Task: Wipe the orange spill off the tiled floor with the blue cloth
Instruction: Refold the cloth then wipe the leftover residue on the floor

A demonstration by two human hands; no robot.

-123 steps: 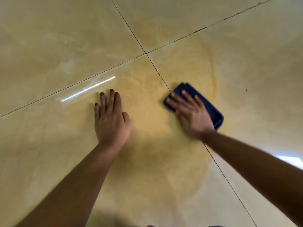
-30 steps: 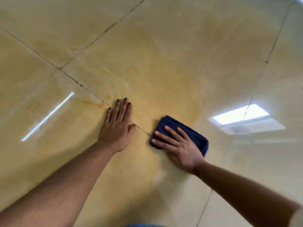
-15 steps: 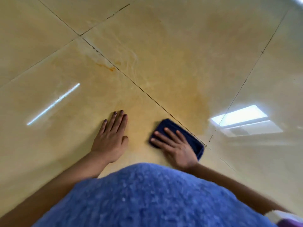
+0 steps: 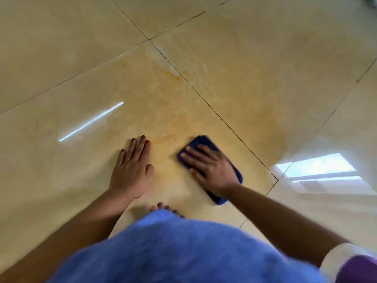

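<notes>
- A glossy beige tiled floor [image 4: 265,48] fills the view, crossed by dark grout lines, with a thin bright streak of reflected light [image 4: 90,121] at the left and a pale window reflection [image 4: 318,166] at the right.
- Compared with half a second ago, the view has tipped further down: the blue fuzzy garment [image 4: 173,248] sits lower in the picture, and bare toes [image 4: 163,207] now show just beyond its edge, where none showed before.
- Both hands lie in much the same arrangement as half a second ago, left flat on the tile and right on the cloth.
- There are no containers in view.
- The orange spill [image 4: 204,111] is a thin, smeared yellow-orange film spread over the tiles around the grout crossing, with darker orange streaks near the grout line further off and one faint streak just beyond the left fingertips.
- The blue cloth [image 4: 206,140] is dark blue, folded into a flat pad, lying on the wet tile just right of centre, near the diagonal grout line.
- The right hand [image 4: 212,168] presses on top of the cloth, fingers straight and slightly spread.
- The left hand [image 4: 132,168] rests palm-down on the bare tile beside it, apart from the cloth, fingers straight and close together, holding nothing.
</notes>
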